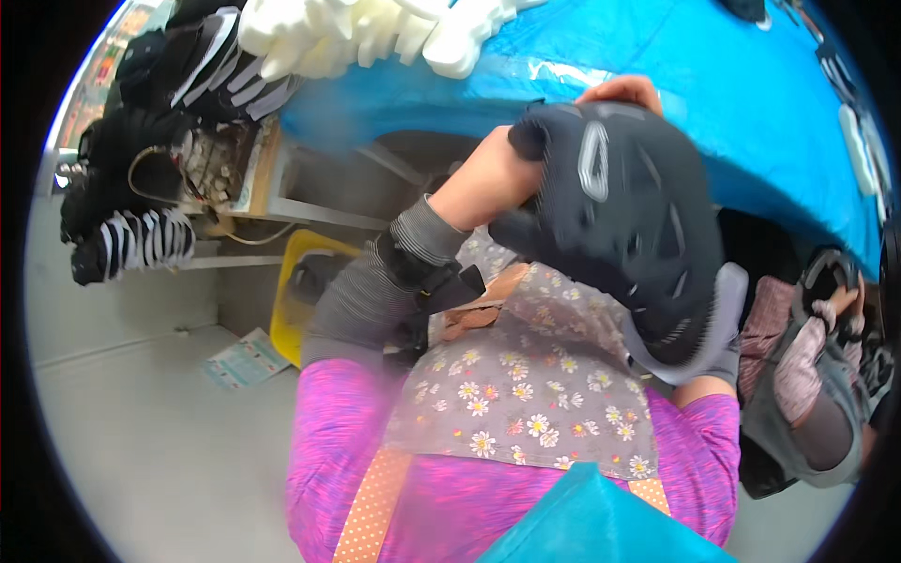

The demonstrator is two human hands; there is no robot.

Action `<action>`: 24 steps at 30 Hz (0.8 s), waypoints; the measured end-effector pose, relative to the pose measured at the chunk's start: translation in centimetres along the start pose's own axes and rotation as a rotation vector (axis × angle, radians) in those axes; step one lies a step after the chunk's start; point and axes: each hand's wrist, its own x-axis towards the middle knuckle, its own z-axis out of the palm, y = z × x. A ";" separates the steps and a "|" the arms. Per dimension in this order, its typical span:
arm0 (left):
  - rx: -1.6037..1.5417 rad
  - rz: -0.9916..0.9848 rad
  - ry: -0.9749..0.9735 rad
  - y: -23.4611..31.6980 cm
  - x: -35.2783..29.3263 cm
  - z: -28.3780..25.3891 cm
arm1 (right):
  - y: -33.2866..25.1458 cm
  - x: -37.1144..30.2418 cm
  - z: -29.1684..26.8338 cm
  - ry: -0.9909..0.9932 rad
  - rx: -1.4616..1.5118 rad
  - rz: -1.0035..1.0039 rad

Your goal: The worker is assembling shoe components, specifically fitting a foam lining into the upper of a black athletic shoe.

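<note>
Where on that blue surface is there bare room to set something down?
The blue covering shows bare just beyond the right hand and the held black item, rightward from the white foam pieces. Its far right edge is busier, with pale pieces. It is most crowded at upper left, where black-and-grey items crowd next to the foam.

Bright View, Blurred Centre

Bright, diffuse light is filling the view, and white glare is streaking the blue cover (751, 103). Shadow is pooling beneath it. The black item (629, 206) is smearing with motion blur. Haze is softening patches left of centre. Fisheye distortion is bending straight edges near the dark rim.
</note>
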 end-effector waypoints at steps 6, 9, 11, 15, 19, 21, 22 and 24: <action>-0.048 0.002 0.214 2.5 -1.1 5.4 | 2.0 -2.2 -3.3 -0.029 -0.152 -0.262; 0.126 -0.010 0.233 2.5 -2.3 5.7 | 3.3 -2.6 -3.7 -0.156 0.176 -0.245; 0.286 0.068 0.097 2.0 -3.2 5.7 | 3.7 -3.2 -4.5 -0.258 0.396 -0.208; 0.364 0.102 0.006 1.1 -4.3 6.2 | 3.8 -4.6 -5.4 -0.352 0.573 -0.144; 0.184 0.095 0.076 0.8 -4.9 8.2 | 1.5 -7.1 -5.0 -0.224 0.422 -0.134; 0.147 -0.061 -0.083 0.7 -4.7 9.2 | -0.8 -7.2 -5.2 -0.163 0.146 -0.355; 0.192 0.003 -0.068 1.0 -4.6 9.5 | -1.8 -6.8 -6.0 -0.234 0.139 -0.322; 0.264 -0.007 -0.119 1.8 -4.3 9.3 | -1.3 -6.9 -6.2 -0.206 0.172 -0.290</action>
